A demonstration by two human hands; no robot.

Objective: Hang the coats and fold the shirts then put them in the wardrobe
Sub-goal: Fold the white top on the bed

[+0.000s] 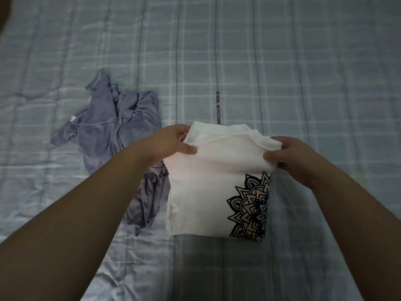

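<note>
A white shirt (208, 183) with a black mandala print on its right side lies partly folded on the bed. My left hand (173, 141) pinches its far left corner, thumb on top. My right hand (288, 154) pinches its far right corner the same way. The far edge of the shirt is raised between both hands, while its near part rests on the bed. A crumpled grey-purple shirt (115, 127) lies unfolded to the left, and its lower part runs under my left forearm and beside the white shirt.
The bed is covered by a light blue checked sheet (303, 72) with a dark line of printed text (217, 107) just beyond the white shirt. Bare sheet stretches on the far side and to the right.
</note>
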